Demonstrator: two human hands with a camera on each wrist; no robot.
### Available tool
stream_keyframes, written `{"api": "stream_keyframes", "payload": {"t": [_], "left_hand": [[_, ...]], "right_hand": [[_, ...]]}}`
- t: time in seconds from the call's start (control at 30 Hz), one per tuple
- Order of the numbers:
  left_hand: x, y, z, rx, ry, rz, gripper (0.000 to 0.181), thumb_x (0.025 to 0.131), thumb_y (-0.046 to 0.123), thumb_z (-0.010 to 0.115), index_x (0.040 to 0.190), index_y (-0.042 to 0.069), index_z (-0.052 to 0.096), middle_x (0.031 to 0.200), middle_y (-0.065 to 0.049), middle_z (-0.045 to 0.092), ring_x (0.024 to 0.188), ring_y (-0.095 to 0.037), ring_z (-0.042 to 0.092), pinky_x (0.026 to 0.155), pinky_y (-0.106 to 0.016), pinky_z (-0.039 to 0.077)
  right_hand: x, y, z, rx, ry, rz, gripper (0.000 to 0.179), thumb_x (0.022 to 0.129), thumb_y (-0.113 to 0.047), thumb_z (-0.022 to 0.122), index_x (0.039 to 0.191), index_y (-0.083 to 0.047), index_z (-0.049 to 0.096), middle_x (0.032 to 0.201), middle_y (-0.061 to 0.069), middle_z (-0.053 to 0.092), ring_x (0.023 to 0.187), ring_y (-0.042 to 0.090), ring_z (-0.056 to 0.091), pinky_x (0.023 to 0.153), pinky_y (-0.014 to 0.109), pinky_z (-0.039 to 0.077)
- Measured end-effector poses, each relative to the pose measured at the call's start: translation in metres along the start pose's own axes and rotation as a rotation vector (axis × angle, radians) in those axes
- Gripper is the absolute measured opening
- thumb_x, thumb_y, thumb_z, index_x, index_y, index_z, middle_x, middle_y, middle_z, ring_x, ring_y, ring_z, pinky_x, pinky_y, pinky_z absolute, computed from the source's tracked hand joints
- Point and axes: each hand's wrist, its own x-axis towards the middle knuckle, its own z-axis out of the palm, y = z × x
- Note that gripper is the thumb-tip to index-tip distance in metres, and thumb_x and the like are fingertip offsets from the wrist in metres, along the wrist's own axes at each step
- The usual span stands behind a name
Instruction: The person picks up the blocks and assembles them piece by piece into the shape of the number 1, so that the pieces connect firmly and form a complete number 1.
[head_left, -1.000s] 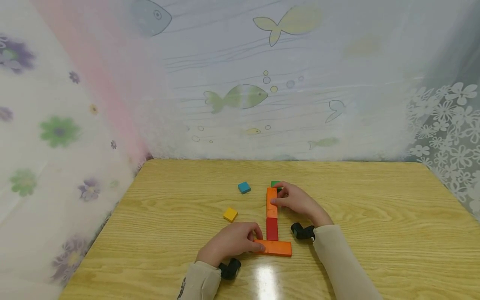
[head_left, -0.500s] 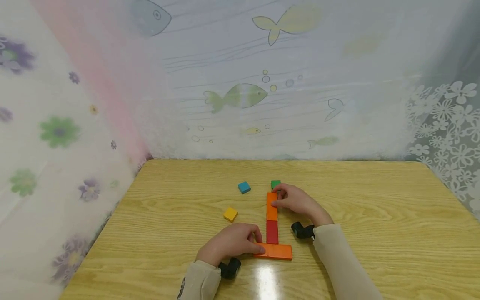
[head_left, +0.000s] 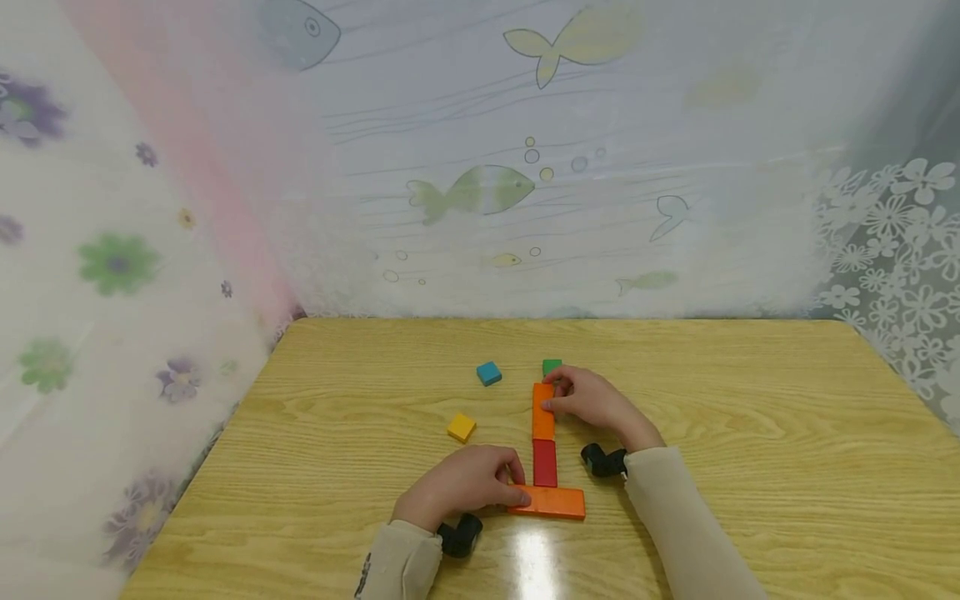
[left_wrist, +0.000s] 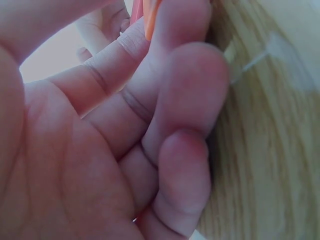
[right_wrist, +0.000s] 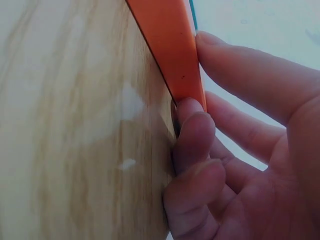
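In the head view, an orange block, a red block and a crosswise orange block lie end to end on the table like an upside-down T. My left hand pinches the left end of the crosswise orange block between thumb and fingers; only an orange edge shows in the left wrist view. My right hand grips the far orange block, thumb against its face and fingertips at its far end. The right wrist view shows curled fingers touching that block's end.
Just past the right fingertips lies a green block, partly hidden. A blue block and a yellow block lie left of the column. The wooden table ends at a patterned curtain.
The joined orange and red blocks have slid slightly toward me since one second ago, uncovering more of the green block. Both hands keep their hold; little differs in the last half second.
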Motion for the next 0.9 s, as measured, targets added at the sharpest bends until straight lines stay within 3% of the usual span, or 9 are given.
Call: {"api": "stream_keyframes", "payload": {"t": [0.9], "left_hand": [[-0.0008, 0.0014, -0.0009, -0.002, 0.003, 0.002, 0.019, 0.076, 0.038, 0.068, 0.082, 0.023, 0.059, 0.066, 0.007, 0.056, 0.055, -0.008, 0.047, 0.052, -0.023, 0.037]], "right_hand": [[0.0008, 0.0021, -0.0009, -0.004, -0.004, -0.008, 0.038, 0.081, -0.029, 0.066, 0.113, -0.012, 0.055, 0.086, 0.002, 0.053, 0.074, 0.018, 0.048, 0.070, 0.033, 0.038]]}}
